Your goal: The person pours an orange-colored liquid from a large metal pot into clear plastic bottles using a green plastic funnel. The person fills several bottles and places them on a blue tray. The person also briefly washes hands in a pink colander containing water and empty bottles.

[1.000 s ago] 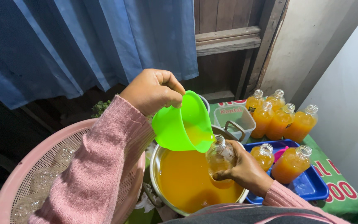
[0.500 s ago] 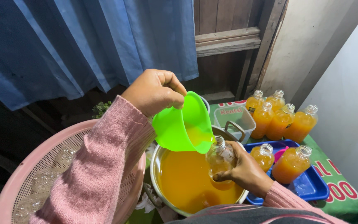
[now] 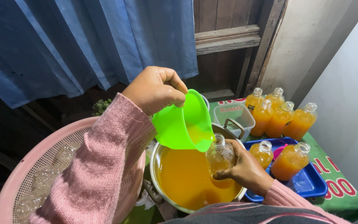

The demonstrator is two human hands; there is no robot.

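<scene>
Left hand (image 3: 156,89) is gripping green jug (image 3: 185,122), tilting its spout directly over the mouth of clear bottle (image 3: 219,154). Right hand (image 3: 245,170) is clasping that bottle upright, long axis vertical, over the steel pot (image 3: 156,159) of orange juice.

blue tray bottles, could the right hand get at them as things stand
Probably not yet: the right hand is full, holding a bottle over the pot. The blue tray lies close beside it, unblocked.
</scene>
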